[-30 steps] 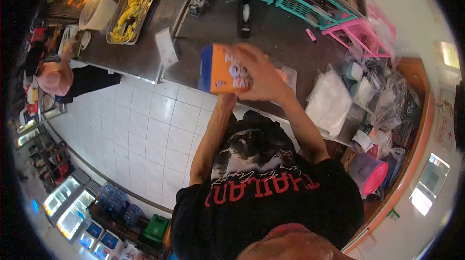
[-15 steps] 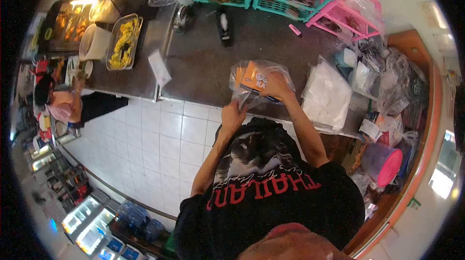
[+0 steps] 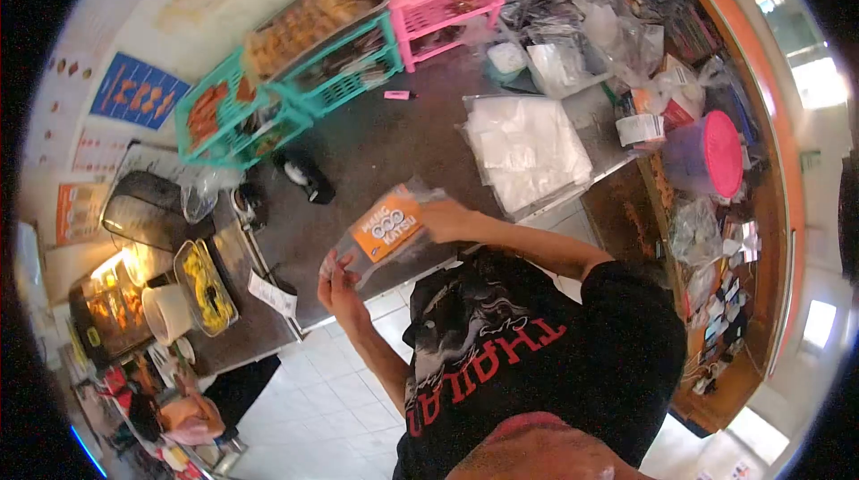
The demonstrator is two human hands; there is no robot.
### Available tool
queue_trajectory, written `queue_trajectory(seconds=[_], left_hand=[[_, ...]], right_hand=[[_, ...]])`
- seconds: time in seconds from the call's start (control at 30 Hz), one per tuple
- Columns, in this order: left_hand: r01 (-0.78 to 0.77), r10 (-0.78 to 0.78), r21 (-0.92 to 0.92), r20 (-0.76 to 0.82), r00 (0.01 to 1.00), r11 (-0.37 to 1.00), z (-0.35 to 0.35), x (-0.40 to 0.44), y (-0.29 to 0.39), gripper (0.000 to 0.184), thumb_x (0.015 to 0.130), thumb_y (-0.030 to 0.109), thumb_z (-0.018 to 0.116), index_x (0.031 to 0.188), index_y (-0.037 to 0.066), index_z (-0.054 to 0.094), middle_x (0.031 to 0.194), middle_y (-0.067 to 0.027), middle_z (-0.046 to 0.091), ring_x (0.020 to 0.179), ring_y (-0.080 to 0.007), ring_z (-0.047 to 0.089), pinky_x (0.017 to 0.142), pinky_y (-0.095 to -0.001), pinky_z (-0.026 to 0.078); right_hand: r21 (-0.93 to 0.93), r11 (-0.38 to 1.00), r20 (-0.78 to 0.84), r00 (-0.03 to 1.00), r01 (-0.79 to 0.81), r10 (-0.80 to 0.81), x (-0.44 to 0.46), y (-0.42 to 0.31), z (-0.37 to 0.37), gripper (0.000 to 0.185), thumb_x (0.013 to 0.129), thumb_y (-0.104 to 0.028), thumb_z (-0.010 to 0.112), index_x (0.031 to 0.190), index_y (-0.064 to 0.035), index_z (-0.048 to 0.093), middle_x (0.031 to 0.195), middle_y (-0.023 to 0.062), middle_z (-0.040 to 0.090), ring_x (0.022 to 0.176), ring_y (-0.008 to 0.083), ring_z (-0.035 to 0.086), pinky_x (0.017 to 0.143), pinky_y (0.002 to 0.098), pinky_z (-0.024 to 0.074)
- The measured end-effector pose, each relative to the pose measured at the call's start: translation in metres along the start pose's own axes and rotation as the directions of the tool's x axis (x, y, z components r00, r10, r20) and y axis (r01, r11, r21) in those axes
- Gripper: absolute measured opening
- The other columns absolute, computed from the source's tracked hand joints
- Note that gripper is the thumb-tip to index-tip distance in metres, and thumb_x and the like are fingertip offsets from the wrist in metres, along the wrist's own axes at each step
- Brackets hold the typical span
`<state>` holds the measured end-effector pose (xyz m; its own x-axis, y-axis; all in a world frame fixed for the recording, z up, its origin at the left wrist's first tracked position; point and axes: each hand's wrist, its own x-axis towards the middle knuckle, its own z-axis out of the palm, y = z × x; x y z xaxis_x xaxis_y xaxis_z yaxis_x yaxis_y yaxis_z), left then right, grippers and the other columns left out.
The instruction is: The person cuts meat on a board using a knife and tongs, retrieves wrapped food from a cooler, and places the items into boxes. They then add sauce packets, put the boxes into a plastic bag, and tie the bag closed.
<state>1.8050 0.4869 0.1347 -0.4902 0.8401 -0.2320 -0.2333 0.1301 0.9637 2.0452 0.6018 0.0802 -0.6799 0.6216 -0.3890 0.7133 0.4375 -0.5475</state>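
Over the dark counter (image 3: 403,127), a clear plastic bag (image 3: 351,254) holds an orange printed pack (image 3: 386,228) with white lettering that ends in "KATSU". My left hand (image 3: 343,290) is closed on the bag's near left edge, fingers pinching the film. At the pack's right side, my right hand (image 3: 445,220) is closed over the bag and pack, and its fingertips are partly hidden. The pack's printed face is turned up toward me. To the right of my right hand lies a stack of white plastic bags (image 3: 528,144).
Teal baskets (image 3: 344,86), a pink rack (image 3: 447,19) and a tray of breaded food (image 3: 313,19) line the back. A black stapler-like object (image 3: 306,178) and a pink marker (image 3: 399,95) lie on the counter. Another person (image 3: 192,417) is at lower left.
The view has swung to the right. My right hand has moved from on top of the orange pack to its right side, uncovering more lettering. My left hand still grips the bag.
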Motion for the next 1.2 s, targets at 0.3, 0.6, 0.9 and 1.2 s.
queue_trajectory(seconds=[0.3, 0.6, 0.9, 1.2], left_hand=[[0.013, -0.01, 0.02, -0.126, 0.992, 1.0, 0.015, -0.009, 0.0, 0.03, 0.095, 0.012, 0.058, 0.121, -0.003, 0.06, 0.097, -0.0111, 0.07, 0.072, -0.0075, 0.056, 0.057, -0.0217, 0.04], [0.013, 0.003, 0.086, -0.183, 0.983, 0.996, 0.018, -0.033, -0.006, 0.031, 0.097, 0.019, 0.057, 0.124, 0.003, 0.061, 0.102, -0.0101, 0.068, 0.082, -0.0096, 0.06, 0.062, -0.0233, 0.044], [0.042, 0.031, 0.25, -0.282, 0.959, 0.967, 0.017, -0.037, -0.014, 0.031, 0.095, 0.015, 0.058, 0.123, 0.003, 0.063, 0.098, -0.0088, 0.066, 0.075, -0.0085, 0.054, 0.063, -0.0223, 0.043], [0.037, 0.042, 0.282, -0.268, 0.963, 0.959, 0.017, -0.032, -0.016, 0.031, 0.094, 0.015, 0.059, 0.123, 0.003, 0.064, 0.1, -0.0094, 0.067, 0.076, -0.0086, 0.055, 0.065, -0.023, 0.045]], right_hand=[[0.205, 0.979, -0.825, 0.536, -0.01, 0.179, -0.073, 0.158, -0.159, 0.025, 0.079, -0.024, 0.075, 0.098, -0.0081, 0.073, 0.086, 0.009, 0.072, 0.069, 0.0199, 0.066, 0.064, 0.0357, 0.0531], [0.309, 0.646, -0.79, 0.191, -0.698, 0.583, -0.131, 0.477, -0.153, 0.067, 0.074, -0.022, 0.071, 0.135, -0.0077, 0.046, 0.112, 0.0239, 0.064, 0.106, 0.0421, 0.06, 0.096, 0.0469, 0.046], [-0.032, 0.529, -0.97, 0.155, -0.848, 0.189, -0.178, 0.481, -0.198, 0.029, 0.076, -0.032, 0.071, 0.09, -0.0073, 0.069, 0.086, 0.018, 0.067, 0.084, 0.0382, 0.066, 0.078, 0.0462, 0.0519], [0.246, 0.738, -0.688, 0.423, -0.628, 0.589, -0.097, 0.496, -0.133, 0.039, 0.083, -0.039, 0.065, 0.096, -0.0031, 0.071, 0.104, 0.0219, 0.067, 0.1, 0.04, 0.063, 0.083, 0.0508, 0.0504]])
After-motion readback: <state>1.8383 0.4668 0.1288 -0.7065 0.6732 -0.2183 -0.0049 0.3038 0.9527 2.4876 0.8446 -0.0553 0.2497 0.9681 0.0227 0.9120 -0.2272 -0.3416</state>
